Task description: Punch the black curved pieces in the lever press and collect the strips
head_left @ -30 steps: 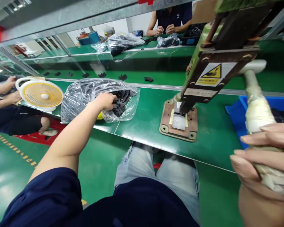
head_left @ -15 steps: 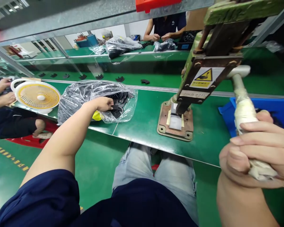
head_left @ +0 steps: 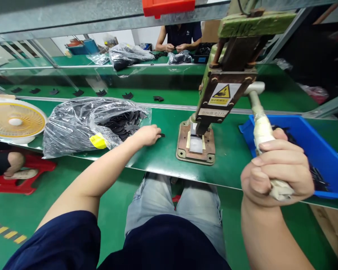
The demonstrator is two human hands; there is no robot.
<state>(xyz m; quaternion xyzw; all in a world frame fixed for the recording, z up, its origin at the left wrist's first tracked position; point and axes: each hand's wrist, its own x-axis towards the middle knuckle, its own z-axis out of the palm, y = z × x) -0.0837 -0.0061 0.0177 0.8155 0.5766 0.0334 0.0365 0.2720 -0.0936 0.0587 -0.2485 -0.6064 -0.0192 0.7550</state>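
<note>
My left hand (head_left: pixel 148 135) is closed on a small black flat part (head_left: pixel 161 135) just above the green bench, between a clear plastic bag (head_left: pixel 81 125) full of black parts and the hand press (head_left: pixel 214 101). My right hand (head_left: pixel 277 168) is wrapped round the press's tape-bound lever handle (head_left: pixel 261 129). The press stands on a brown base plate (head_left: pixel 196 144) with a pale pad under its head.
A blue bin (head_left: pixel 312 150) with black parts sits right of the press. A yellow-and-white fan (head_left: pixel 15 120) stands at the far left. Black parts (head_left: pixel 128 96) lie on the conveyor belt behind. A person (head_left: pixel 180 37) works at the far bench.
My left hand has come out of the bag and moved right toward the press with a black part. My right hand has closed fully round the lever handle.
</note>
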